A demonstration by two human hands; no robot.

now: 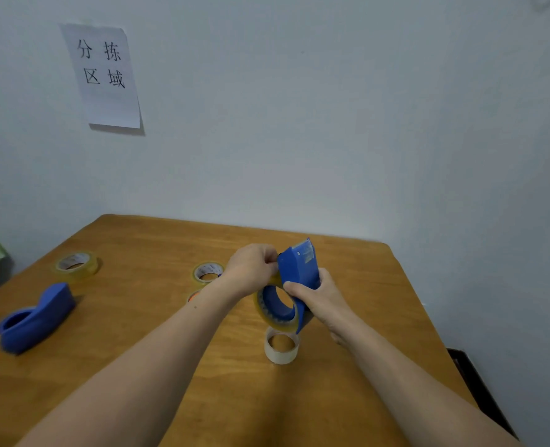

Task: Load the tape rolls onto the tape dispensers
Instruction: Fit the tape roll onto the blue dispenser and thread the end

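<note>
The dispenser (301,269) is held above the table (157,250), right of centre in the frame. A yellowish roll (268,317) already sits round its hub at the lower end. Its long axis climbs from that hub up and away to the cutter end at the top. The right hand (323,300) grips the body from the right, thumb lying across the near face. The left hand (251,269) comes in from the left, fingertips pinched together just beside the neck; what they pinch is hidden, probably the tape's loose end. That end would have to travel up along the axis to the cutter, which the left hand is closer to. A pale roll (281,346) stands on the table just below. A spare roll (206,272) lies behind the left wrist, a far roll (77,264) towards the left, and a second dispenser (35,317) at lower left.
</note>
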